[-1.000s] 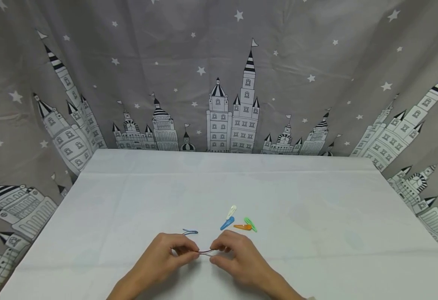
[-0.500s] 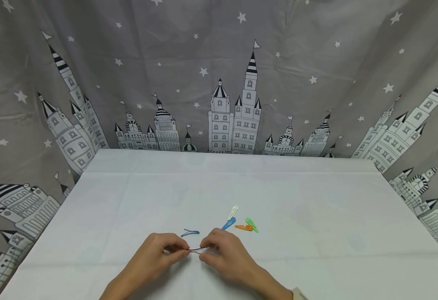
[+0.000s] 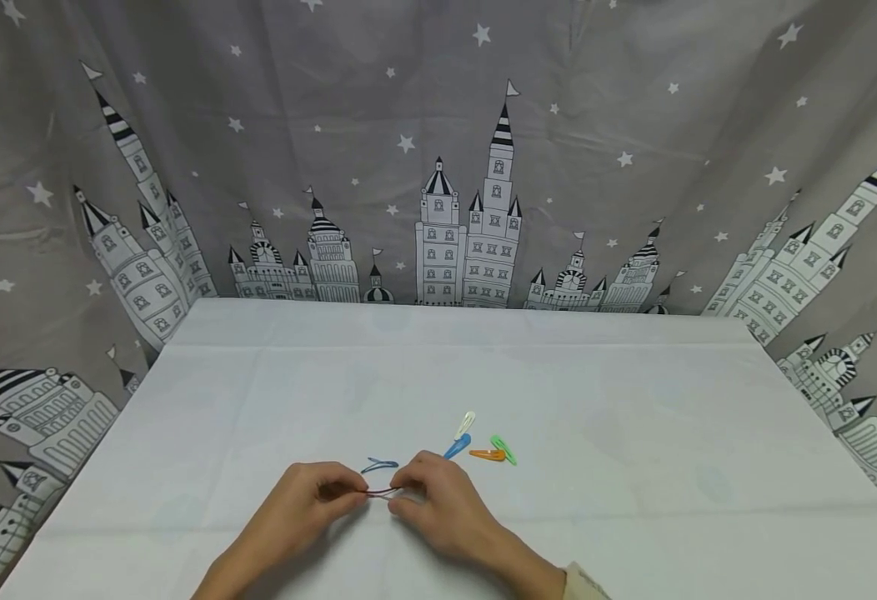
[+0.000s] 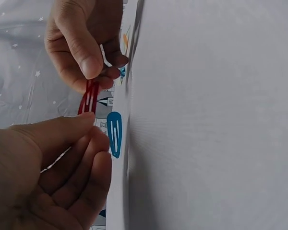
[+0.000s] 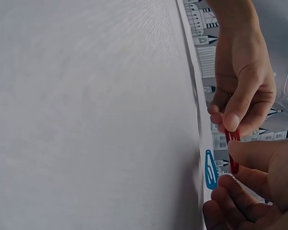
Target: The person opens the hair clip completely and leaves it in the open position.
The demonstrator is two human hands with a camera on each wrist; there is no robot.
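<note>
Between my two hands is a red snap hair clip (image 4: pixel 89 98), its arms slightly spread in the head view. My left hand (image 3: pixel 307 504) pinches one end with thumb and index finger. The thumb and index finger of my right hand (image 3: pixel 442 508) pinch the other end; in the right wrist view the thumb lies over the red hair clip (image 5: pixel 234 165). Just beyond the fingers, a dark blue hair clip (image 3: pixel 383 464) lies on the white table with its arms apart. My fingertips cover parts of the red clip.
Beyond my right hand lie a cream hair clip (image 3: pixel 464 426), a brighter blue hair clip (image 3: pixel 458 446), an orange hair clip (image 3: pixel 488 455) and a green hair clip (image 3: pixel 503 449). They rest on the white tabletop (image 3: pixel 633 433). A grey castle-print curtain (image 3: pixel 296 125) hangs behind.
Both hands have moved left and slightly away from me, carrying the red hair clip. My right hand now covers the lower end of the brighter blue clip. The clips on the table stay put.
</note>
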